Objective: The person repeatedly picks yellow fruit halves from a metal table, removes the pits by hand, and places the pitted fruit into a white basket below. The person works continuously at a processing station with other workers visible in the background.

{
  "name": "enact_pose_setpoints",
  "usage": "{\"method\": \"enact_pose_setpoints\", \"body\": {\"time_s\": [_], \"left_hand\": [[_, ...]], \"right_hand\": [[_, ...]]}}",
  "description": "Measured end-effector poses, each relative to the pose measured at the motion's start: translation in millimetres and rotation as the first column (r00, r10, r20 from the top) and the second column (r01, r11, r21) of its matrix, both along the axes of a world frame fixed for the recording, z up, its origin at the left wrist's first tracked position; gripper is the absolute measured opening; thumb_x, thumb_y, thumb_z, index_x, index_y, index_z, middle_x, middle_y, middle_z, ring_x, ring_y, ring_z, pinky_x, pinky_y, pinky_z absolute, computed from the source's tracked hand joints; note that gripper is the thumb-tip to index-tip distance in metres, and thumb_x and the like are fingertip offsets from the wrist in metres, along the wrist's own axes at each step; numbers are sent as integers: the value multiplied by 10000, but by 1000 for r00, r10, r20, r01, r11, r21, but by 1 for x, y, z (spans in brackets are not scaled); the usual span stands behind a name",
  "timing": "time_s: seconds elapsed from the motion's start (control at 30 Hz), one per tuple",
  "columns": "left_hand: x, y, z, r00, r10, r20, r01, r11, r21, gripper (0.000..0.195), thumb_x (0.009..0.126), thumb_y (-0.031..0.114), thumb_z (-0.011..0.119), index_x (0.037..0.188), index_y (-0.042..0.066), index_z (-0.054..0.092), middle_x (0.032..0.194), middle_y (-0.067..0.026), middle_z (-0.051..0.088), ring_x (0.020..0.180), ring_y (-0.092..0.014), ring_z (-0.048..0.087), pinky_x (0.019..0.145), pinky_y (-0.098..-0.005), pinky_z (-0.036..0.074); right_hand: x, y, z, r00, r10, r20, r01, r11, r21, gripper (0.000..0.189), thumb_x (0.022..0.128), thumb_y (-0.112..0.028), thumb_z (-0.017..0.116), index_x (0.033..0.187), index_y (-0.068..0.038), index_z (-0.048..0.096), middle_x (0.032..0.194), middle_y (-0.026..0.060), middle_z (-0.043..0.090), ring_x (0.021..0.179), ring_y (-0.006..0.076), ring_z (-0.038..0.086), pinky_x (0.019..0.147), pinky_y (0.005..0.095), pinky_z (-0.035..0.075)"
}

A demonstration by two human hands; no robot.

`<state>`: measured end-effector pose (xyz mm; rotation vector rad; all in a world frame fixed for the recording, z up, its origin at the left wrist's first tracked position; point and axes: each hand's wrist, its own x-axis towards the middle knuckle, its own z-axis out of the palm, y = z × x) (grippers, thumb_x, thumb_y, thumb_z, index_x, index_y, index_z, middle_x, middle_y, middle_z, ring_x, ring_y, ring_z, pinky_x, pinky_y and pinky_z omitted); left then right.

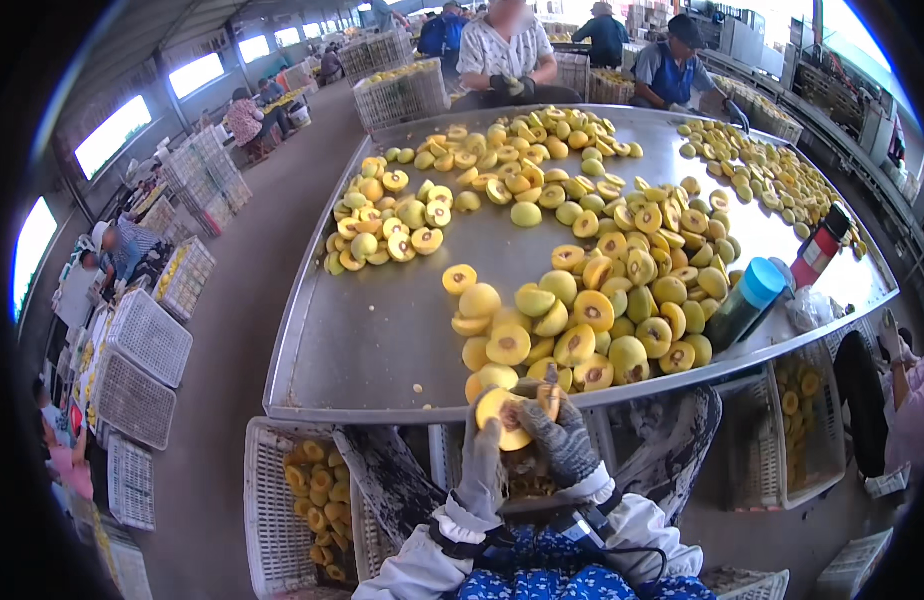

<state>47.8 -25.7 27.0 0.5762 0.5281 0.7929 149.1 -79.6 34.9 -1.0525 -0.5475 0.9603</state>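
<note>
My gloved left hand [481, 459] holds a yellow peach half [493, 409], its cut face and brown stone area turned up. Close against it, my gloved right hand [565, 444] grips a small hand tool [549, 400] with a brownish handle; its working end is hidden. Both hands are just off the near edge of a metal table [372, 330]. Right beyond them lies a heap of halved peaches [593, 309], many with stones showing. Below my hands, a container holding dark scraps [531, 480] is partly hidden.
A white plastic crate [261, 510] with peach halves stands at lower left, another crate [837, 450] at right. A blue-lidded bottle [748, 300] and a red flask [816, 251] stand on the table's right. Two people sit at its far side.
</note>
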Motion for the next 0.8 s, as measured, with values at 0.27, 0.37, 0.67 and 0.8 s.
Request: {"method": "enact_pose_setpoints", "body": {"time_s": [0.27, 0.37, 0.67, 0.8], "left_hand": [[-40, 14, -24, 994, 87, -66, -74, 982, 173, 603, 1002, 539, 280, 1273, 28, 451, 1029, -151, 630, 881, -229, 633, 840, -338, 518], [-40, 16, -20, 992, 92, -90, -80, 988, 130, 633, 990, 571, 272, 1253, 35, 482, 1018, -155, 632, 898, -229, 626, 831, -336, 515], [-34, 10, -25, 998, 40, -47, -24, 957, 291, 522, 951, 459, 471, 1256, 37, 505, 1112, -157, 603, 967, -230, 610, 890, -340, 499], [-29, 5, -32, 990, 118, -82, -96, 968, 233, 511, 946, 450, 427, 1234, 36, 515, 1066, -151, 617, 896, -242, 620, 816, -359, 524]], "right_hand": [[-2, -29, -24, 9, -292, 956, 4, 956, 292, 356, 923, -264, 602, 1146, 5, 534, 873, 251, 632, 639, 397, 642, 496, 422, 510], [-8, -41, -24, 380, -3, 925, 38, 999, -13, 300, 923, -297, 602, 1006, -14, 546, 695, 206, 620, 593, 379, 632, 478, 433, 492], [-27, -29, -37, 375, 263, 889, 80, 946, -314, 243, 937, -179, 551, 1081, 11, 599, 857, 227, 624, 614, 376, 609, 525, 445, 477], [-33, -27, -55, 338, 173, 925, 20, 981, -191, 295, 974, -214, 470, 1236, -91, 529, 818, 208, 551, 618, 355, 604, 491, 475, 461]]}}
